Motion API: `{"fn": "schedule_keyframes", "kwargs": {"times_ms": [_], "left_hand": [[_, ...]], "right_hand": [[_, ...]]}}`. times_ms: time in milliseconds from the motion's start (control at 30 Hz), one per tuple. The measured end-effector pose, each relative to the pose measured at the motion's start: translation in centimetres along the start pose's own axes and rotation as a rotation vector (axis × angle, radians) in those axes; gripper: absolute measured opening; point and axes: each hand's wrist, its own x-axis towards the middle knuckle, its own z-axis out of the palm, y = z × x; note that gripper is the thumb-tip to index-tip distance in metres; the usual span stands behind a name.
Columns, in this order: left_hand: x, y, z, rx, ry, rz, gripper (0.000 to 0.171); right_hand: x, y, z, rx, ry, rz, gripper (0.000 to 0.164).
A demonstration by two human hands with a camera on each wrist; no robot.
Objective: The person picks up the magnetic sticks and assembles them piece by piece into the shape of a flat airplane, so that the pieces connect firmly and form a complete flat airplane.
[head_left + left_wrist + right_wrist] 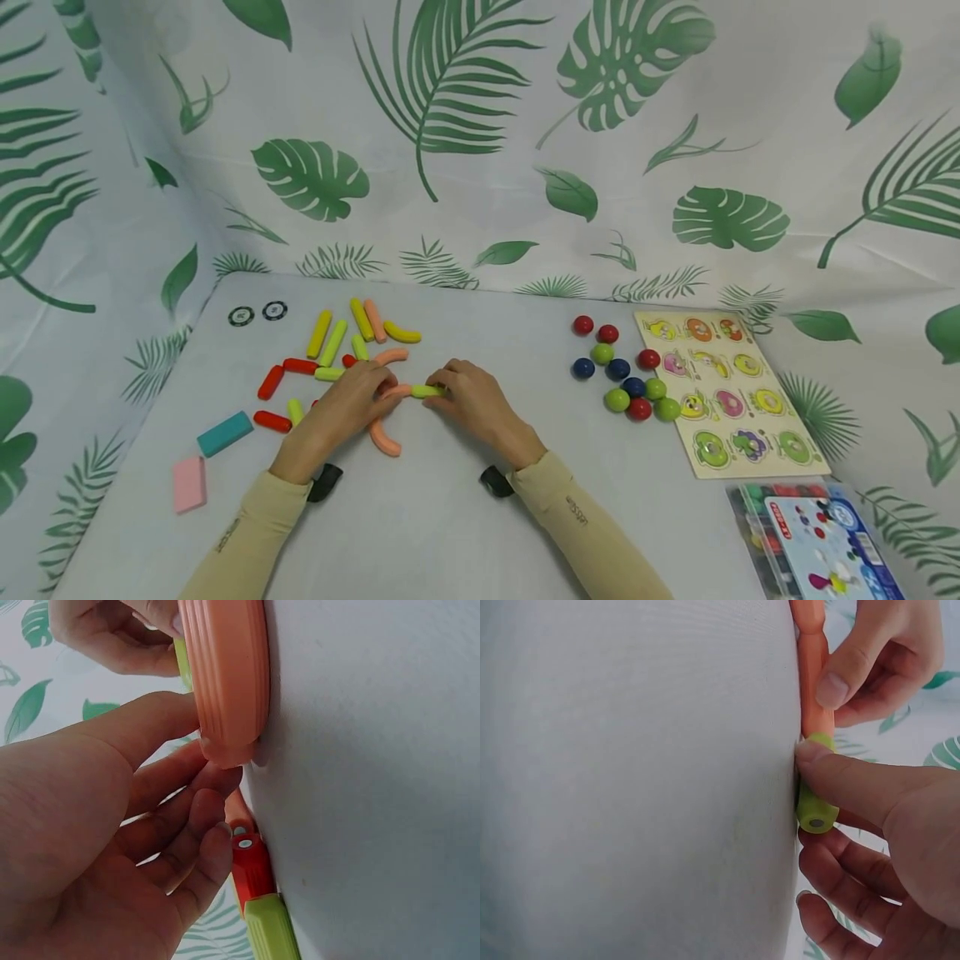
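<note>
In the head view, my left hand (352,396) pinches an orange stick (403,390) low over the table. My right hand (480,404) pinches a short yellow-green stick (427,391), which meets the orange stick end to end. A grey dot shows on the free end of that yellow-green stick (817,802) in the right wrist view. A curved orange stick (385,439) lies just below the left hand, and another curved orange stick (392,357) sits above it. The left wrist view shows a red stick (253,866) touching a yellow-green stick (271,926) beyond my fingers.
Red, yellow and green sticks lie around the left hand. Further left are a teal block (225,434), a pink block (189,484) and two round chips (274,311). Coloured balls (618,369), a fruit puzzle board (720,429) and a plastic case (817,542) are at right.
</note>
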Motion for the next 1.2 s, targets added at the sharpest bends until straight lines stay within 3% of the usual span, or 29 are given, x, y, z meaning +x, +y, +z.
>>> {"fn": "schedule_keyframes", "kwargs": {"times_ms": [100,233,433,567,767,1033,1200], "left_hand": [[-0.3,-0.1,-0.4,-0.014,0.0,-0.033,0.022],[-1.0,-0.7,-2.1,-0.02,0.026,-0.1,0.025],[-3.5,-3.9,-5.5,0.038,0.093,-0.176,0.022],[-5.4,-5.8,-6.8,0.047,0.1,-0.236,0.025],[-6.8,-6.6,-7.0,0.065,0.065,-0.259,0.029],[-7.1,-6.5,-6.8,0.067,0.028,-0.322,0.035],[-6.9,-6.0,-6.5,0.05,-0.003,-0.322,0.031]], "right_hand": [[-0.1,0.0,0.0,-0.004,0.003,0.005,0.026],[-0.4,0.0,-0.4,0.005,0.008,0.02,0.028],[-1.6,0.7,-1.6,0.024,0.047,0.045,0.028],[-2.3,1.5,-2.2,0.017,0.082,0.055,0.025],[-3.1,2.3,-2.8,0.016,0.133,0.036,0.022],[-3.6,2.5,-3.0,-0.008,0.181,0.017,0.018],[-3.6,2.5,-3.1,-0.019,0.191,0.008,0.017]]}}
